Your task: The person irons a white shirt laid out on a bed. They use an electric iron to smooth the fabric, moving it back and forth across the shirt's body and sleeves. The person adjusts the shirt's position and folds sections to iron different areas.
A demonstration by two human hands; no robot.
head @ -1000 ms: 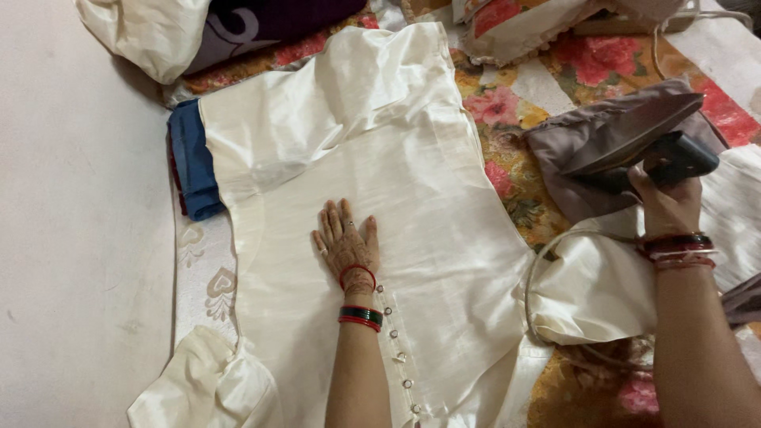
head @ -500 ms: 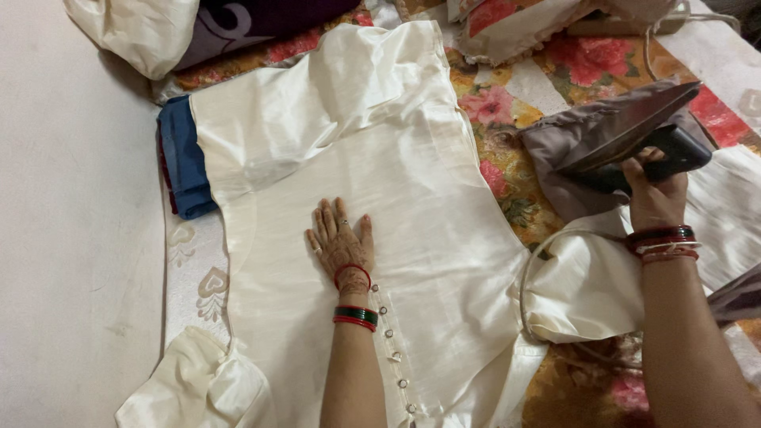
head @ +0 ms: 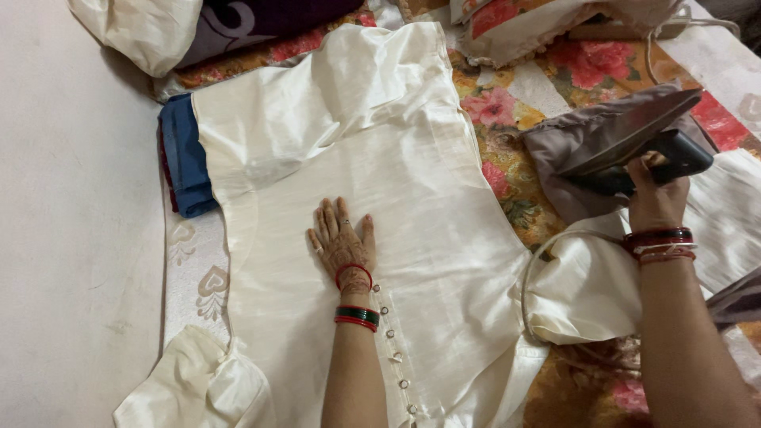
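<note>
A cream satin garment [head: 380, 158] lies spread flat on a floral bedsheet [head: 523, 103]. My left hand [head: 342, 246] presses palm-down on its middle, fingers apart, next to a row of small buttons [head: 395, 353]. My right hand [head: 656, 198] grips the black handle of a clothes iron [head: 634, 147], tilted up above a grey-brown cloth [head: 571, 143] at the right. The iron's cord [head: 533, 277] loops beside a puffed cream sleeve [head: 587, 289]. Both wrists wear red and green bangles.
A folded blue cloth [head: 184, 158] lies under the garment's left edge. A dark purple cloth and a cream bundle [head: 143, 32] sit at the top left. Floral fabric is piled at the top right [head: 523, 24]. A pale floor [head: 71, 238] runs along the left.
My right hand has lifted the iron slightly up and back at the right. My left hand stays flat on the garment; the view has shifted a little.
</note>
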